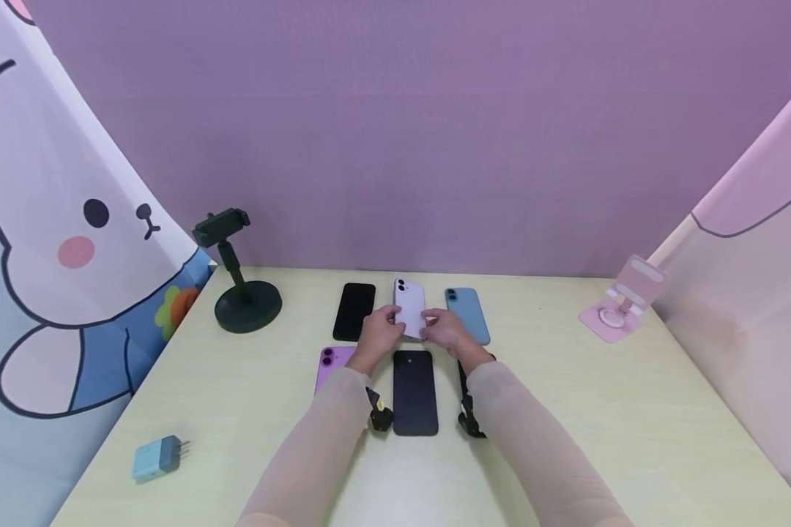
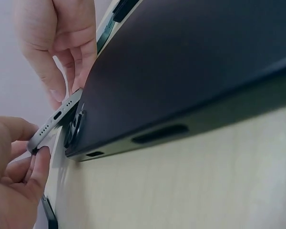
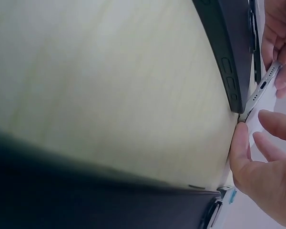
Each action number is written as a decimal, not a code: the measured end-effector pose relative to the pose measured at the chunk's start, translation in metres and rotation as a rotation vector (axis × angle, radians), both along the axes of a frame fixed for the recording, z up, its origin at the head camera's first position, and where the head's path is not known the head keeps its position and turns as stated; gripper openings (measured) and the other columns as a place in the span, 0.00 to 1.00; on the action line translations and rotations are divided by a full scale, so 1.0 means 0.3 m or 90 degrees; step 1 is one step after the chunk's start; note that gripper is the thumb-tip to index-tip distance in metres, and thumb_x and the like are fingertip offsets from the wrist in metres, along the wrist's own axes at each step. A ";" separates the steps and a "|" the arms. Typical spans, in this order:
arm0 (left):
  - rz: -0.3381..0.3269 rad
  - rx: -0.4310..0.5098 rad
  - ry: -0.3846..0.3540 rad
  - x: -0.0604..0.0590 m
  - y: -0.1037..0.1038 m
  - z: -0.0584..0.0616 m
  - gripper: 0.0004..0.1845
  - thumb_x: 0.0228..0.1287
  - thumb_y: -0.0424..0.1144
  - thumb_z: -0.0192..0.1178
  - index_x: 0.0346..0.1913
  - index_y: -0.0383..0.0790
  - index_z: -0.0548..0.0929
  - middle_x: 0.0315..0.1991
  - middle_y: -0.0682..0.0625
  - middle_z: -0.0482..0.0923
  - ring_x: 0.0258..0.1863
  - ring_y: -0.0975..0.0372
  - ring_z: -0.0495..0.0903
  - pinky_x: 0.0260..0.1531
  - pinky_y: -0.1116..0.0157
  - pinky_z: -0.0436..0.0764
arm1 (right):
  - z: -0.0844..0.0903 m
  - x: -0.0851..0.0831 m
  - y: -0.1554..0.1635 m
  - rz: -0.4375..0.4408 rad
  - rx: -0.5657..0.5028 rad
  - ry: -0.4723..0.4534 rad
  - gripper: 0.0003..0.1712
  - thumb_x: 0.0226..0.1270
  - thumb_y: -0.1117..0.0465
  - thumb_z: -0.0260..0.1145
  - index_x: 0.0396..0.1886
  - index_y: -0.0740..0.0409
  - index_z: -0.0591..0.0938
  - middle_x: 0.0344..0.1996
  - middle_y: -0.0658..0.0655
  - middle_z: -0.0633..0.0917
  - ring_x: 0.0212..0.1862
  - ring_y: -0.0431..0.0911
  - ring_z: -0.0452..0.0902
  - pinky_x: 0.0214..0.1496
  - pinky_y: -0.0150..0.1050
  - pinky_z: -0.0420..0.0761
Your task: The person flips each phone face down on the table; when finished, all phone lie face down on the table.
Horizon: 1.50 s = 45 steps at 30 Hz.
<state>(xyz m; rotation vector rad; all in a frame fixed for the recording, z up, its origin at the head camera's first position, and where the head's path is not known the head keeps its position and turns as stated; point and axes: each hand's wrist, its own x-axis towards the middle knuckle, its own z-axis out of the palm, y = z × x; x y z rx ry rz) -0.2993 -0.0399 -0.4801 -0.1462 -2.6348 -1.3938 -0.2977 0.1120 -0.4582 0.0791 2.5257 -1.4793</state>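
Note:
A pale lavender smartphone (image 1: pixel 410 304), its back with two lenses facing up, is between my hands in the back row. My left hand (image 1: pixel 380 333) pinches its lower left corner, fingers above and below the edge in the left wrist view. At the lower right corner, my right hand (image 1: pixel 447 331) holds the edge between thumb and fingers. The phone's bottom edge (image 2: pixel 57 116), with its charging port, shows tilted and lifted at the left corner. Just in front lies a black phone (image 1: pixel 415 395). On either side are a black phone (image 1: pixel 354 311) and a blue phone (image 1: pixel 468 315).
Under my left forearm a purple phone (image 1: pixel 329 362) is partly covered; another dark phone (image 3: pixel 109 205) lies by my right wrist. A dark green phone stand (image 1: pixel 247 306) is back left, a pink stand (image 1: pixel 622 307) at right, a blue charger (image 1: pixel 157 459) front left.

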 end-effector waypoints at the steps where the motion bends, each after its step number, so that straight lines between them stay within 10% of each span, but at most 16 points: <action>1: -0.001 -0.004 -0.002 0.000 0.000 0.001 0.20 0.57 0.30 0.64 0.54 0.31 0.82 0.45 0.39 0.84 0.46 0.53 0.82 0.46 0.57 0.80 | -0.001 0.000 0.000 0.002 0.008 0.002 0.28 0.62 0.74 0.62 0.64 0.67 0.74 0.48 0.66 0.78 0.46 0.53 0.77 0.47 0.40 0.81; 32: 0.007 -0.089 -0.053 0.007 -0.014 -0.010 0.16 0.59 0.27 0.63 0.50 0.26 0.83 0.48 0.37 0.82 0.51 0.49 0.79 0.52 0.55 0.77 | 0.001 -0.001 -0.023 0.036 0.177 0.025 0.30 0.64 0.69 0.66 0.66 0.61 0.73 0.51 0.64 0.81 0.49 0.52 0.76 0.51 0.44 0.77; 45: -0.013 -0.038 0.003 0.034 -0.120 0.031 0.17 0.57 0.27 0.62 0.51 0.27 0.83 0.38 0.41 0.82 0.40 0.53 0.80 0.45 0.57 0.79 | 0.036 0.014 -0.076 0.015 0.225 0.073 0.27 0.59 0.71 0.60 0.61 0.62 0.78 0.54 0.65 0.77 0.50 0.54 0.72 0.52 0.46 0.75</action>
